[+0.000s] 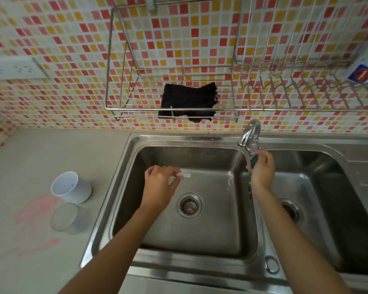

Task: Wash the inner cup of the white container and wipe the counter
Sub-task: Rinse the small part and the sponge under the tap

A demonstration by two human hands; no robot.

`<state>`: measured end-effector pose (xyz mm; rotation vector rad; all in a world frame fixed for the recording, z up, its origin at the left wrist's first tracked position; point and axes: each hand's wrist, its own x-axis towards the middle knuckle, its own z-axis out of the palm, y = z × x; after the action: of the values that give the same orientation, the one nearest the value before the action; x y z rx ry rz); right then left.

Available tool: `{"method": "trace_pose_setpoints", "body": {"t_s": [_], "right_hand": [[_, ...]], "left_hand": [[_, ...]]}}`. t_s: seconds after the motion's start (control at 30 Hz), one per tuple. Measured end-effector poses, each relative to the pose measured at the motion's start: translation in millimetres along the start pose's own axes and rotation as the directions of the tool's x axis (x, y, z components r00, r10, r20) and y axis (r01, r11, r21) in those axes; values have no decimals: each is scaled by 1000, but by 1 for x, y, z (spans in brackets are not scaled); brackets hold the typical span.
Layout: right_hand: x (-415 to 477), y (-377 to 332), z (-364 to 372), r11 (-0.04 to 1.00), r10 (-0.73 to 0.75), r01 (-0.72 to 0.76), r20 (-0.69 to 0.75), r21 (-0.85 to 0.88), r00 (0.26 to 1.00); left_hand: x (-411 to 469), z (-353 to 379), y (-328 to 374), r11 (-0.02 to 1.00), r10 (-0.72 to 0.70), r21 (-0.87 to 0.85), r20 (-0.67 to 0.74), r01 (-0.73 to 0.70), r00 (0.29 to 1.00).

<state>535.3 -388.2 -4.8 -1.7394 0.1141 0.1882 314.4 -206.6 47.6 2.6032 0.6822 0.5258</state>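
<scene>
The white container (71, 186) stands on the counter left of the sink, its mouth tilted toward me. A translucent inner cup (65, 217) stands just in front of it. Over the left basin my left hand (160, 183) pinches a small clear plastic piece (184, 174). Under the faucet (250, 132), my right hand (261, 172) grips a slim teal and yellow item (253, 161) that looks like a toothbrush. Pink smears (36, 209) mark the counter (19, 166) around the cups. A black cloth (188, 102) hangs on the wire rack above the sink.
The double steel sink (123, 187) has a drain strainer (189, 205) in the left basin and another in the right. Wire racks (306, 90) hang on the tiled wall, with a packet (361, 73) at the far right. A wall socket (15, 67) sits at the upper left.
</scene>
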Motion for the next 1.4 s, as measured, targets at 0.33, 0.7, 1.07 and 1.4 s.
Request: {"method": "trace_pose_setpoints", "body": {"t_s": [0.33,0.7,1.07,1.4], "right_hand": [[-74,71,2,773,-82,228,263,-592,961],[-145,-61,44,873,-367,474,488,-113,792],[-128,-248,191,563,-602,782,515,-268,610],[-131,-245,232,477,-330,690,616,-545,715]], "left_hand": [[-21,21,-13,991,-13,134,253,-22,967],[-6,-26,-46,1000,-10,17,27,9,1000],[30,-122,-110,995,-28,-97,-133,15,991],[-6,-179,-216,976,-196,-128,-184,174,963]]}}
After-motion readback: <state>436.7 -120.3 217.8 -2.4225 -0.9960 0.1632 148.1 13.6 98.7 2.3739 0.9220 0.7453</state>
